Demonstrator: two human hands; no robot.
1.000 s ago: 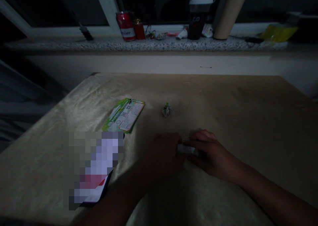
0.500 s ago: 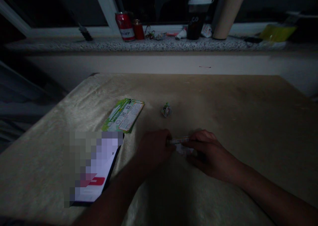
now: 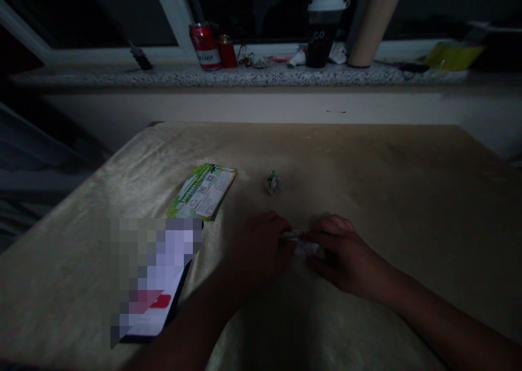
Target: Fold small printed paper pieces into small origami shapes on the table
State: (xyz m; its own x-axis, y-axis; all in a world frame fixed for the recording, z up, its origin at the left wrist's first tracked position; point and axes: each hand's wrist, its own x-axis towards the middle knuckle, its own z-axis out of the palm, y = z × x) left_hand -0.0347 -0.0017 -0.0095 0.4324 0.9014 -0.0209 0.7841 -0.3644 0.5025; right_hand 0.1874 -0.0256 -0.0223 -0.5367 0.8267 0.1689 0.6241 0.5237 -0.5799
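In the head view, a small pale crinkled wrapper [image 3: 300, 244] is pinched between the closed fingers of the left hand [image 3: 261, 248] and right hand [image 3: 346, 254], low over the smooth tan table [image 3: 387, 180], near a glossy green rectangular packet [image 3: 203, 191].

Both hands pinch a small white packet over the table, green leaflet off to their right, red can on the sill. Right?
Not quite: the head view shows the green leaflet to the left of the hands, not the right. The left hand and right hand do pinch the small white packet over the table; the red can stands on the sill.
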